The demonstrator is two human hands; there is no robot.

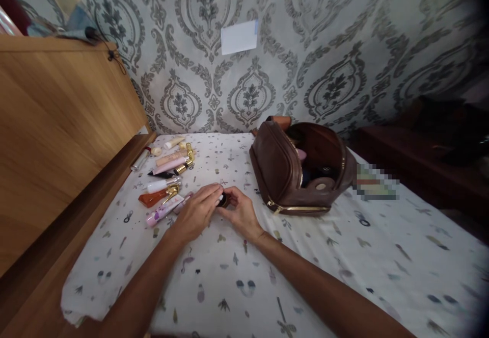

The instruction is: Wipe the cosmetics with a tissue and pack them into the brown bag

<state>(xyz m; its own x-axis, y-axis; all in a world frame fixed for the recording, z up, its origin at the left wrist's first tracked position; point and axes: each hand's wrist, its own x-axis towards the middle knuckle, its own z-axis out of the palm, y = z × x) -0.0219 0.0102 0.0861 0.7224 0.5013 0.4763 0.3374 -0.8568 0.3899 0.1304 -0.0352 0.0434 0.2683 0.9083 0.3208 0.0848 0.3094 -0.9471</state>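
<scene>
The left hand (201, 209) and the right hand (243, 213) meet above the middle of a white patterned sheet (225, 277), with a small dark round item (222, 200) between their fingertips. The right hand pinches the item from its side, thumb below and fingers curled above. The left hand has its fingers close together and bent toward the item, its fingertips at the near edge of it; whether they grip or merely rest there, I cannot tell. Just beyond the left hand lies a loose row of toiletries: a pink and purple tube (160, 213) nearest, then an orange bottle (152, 198) with a gold top, a white bottle (156, 185), and a pink tube (170, 166). A cream tube (174, 143) lies at the far end, near the wall (214, 78). To the right of both hands, well apart from them, a brown bag (273, 162) stands unzipped with a few things inside, too dark to name. A wooden cabinet (61, 119) stands on the left, and a white card (239, 37) is on the wall.
</scene>
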